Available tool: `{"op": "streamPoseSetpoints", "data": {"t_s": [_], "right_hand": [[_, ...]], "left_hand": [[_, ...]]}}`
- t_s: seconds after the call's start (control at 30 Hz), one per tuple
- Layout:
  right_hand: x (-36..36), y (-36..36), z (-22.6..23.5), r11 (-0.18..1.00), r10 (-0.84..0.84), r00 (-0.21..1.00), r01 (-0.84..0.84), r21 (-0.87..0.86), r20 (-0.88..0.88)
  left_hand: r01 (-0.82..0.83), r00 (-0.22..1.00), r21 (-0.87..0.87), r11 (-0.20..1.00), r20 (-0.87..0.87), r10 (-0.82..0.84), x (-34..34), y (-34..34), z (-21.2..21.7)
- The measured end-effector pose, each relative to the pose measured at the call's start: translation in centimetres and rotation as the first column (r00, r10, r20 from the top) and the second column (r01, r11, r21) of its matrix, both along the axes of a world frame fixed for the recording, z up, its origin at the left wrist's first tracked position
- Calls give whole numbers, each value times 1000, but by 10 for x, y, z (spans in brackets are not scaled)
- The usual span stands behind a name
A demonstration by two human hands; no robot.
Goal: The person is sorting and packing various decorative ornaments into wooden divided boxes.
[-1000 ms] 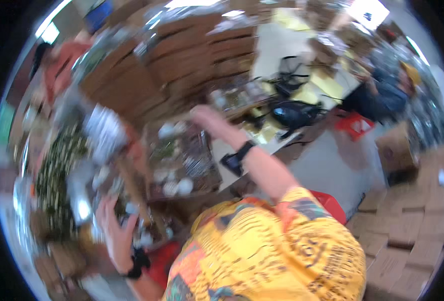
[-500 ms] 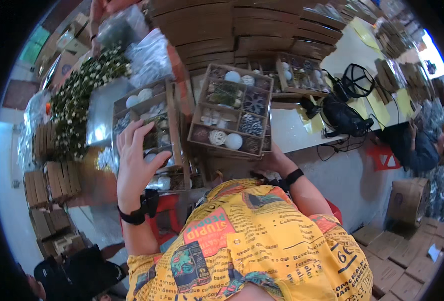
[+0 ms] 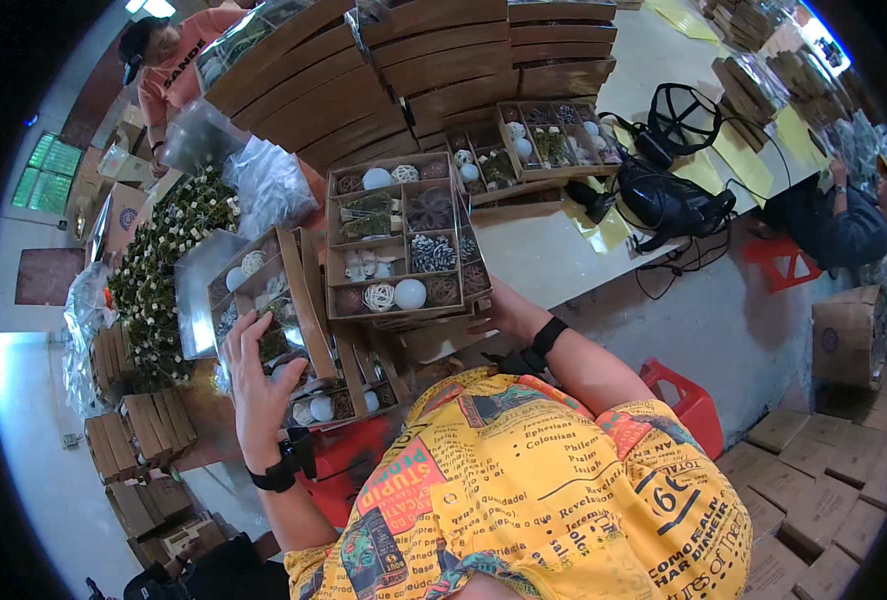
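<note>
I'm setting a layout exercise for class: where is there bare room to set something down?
White tabletop shows bare between the brown cardboard ornament box at the right hand and the yellow paper sheet; farther back, between brown stacked boxes and a black ring frame. The left is crowded: green leafy heap, clear plastic bags, angled brown box.

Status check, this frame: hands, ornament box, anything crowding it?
Left hand open over the box at left, contact unclear. Right hand at ornament box's near right corner, grip partly hidden. Stacked boxes beyond.
</note>
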State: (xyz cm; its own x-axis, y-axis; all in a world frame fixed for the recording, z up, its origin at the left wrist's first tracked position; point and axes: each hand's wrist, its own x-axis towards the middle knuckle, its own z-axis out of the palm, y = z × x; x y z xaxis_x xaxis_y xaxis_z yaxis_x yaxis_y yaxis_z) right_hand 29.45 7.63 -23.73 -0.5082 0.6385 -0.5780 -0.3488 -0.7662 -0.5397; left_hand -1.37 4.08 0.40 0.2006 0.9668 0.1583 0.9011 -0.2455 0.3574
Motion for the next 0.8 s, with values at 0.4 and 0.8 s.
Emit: {"op": "streamPoseSetpoints", "data": {"t_s": [0.4, 0.8], "right_hand": [[1, 57, -11, 889, -184, 967, 89, 450, 174], [-6, 77, -34, 879, -224, 966, 143, 454, 129]], "left_hand": [[6, 1000, 16, 1000, -31, -6, 2, 0, 1], [-38, 999, 18, 999, -19, 38, 5, -1, 4]]}}
